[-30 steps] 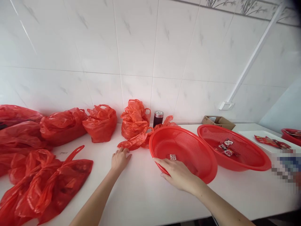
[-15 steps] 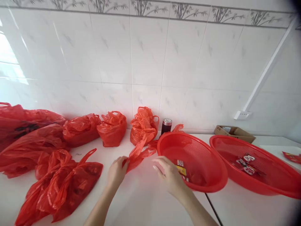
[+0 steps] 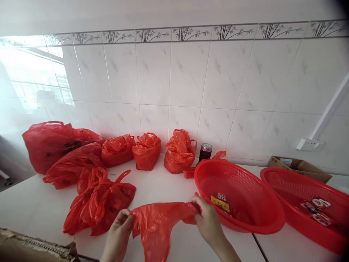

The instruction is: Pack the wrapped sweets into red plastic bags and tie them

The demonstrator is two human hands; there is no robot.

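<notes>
A thin red plastic bag (image 3: pixel 156 225) is stretched between my two hands above the white table, its lower part hanging down past the bottom edge of the view. My left hand (image 3: pixel 120 229) pinches its left end. The right end is gripped by my right hand (image 3: pixel 205 216), beside the nearer red basket (image 3: pixel 200 189). Inside that basket lie a yellow packet (image 3: pixel 220 203) and a few small packets partly hidden by the rim. Left of my left hand, a filled red bag (image 3: pixel 100 203) rests on the table.
Several filled red bags (image 3: pixel 147 153) line the tiled wall. A dark cup with a metal lid (image 3: pixel 205 153) stands behind the basket. At right are a second red basket (image 3: pixel 300 214) and a cardboard box (image 3: pixel 308 169). A torn cardboard edge (image 3: pixel 35 247) shows at lower left.
My right hand, empty before, now grips the bag too. The bag has come nearer and is spread wide between both hands. The view has shifted to the left.
</notes>
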